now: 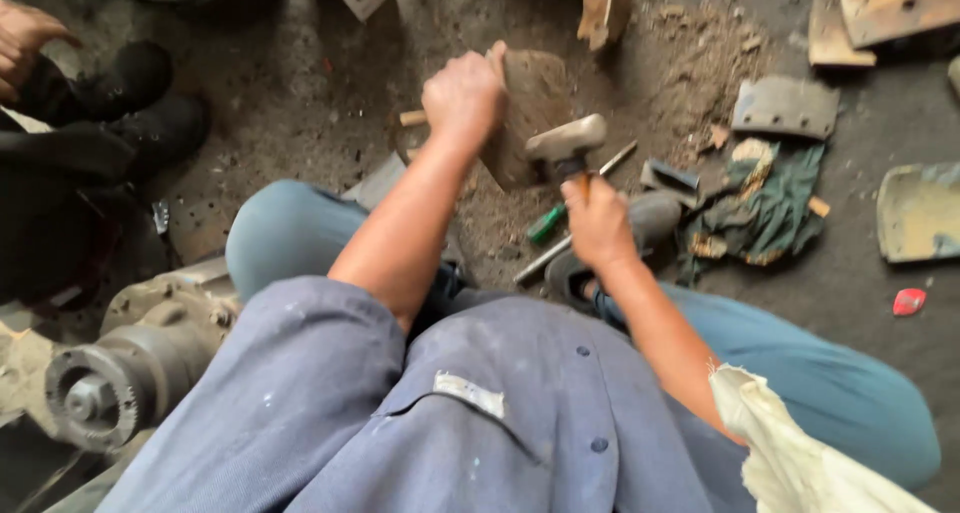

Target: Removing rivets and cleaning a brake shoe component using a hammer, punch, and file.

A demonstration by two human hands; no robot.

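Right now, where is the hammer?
In the head view, the hammer is centre frame, gripped by the right hand, beside the curved plate held by the left hand.

By my left knee sits a grey motor [120, 368]. A green rag [765, 208] lies to my right, with a flat plate [785, 106] above it, a red scrap [909, 301] farther right, and a green screwdriver [548, 222] near my foot.
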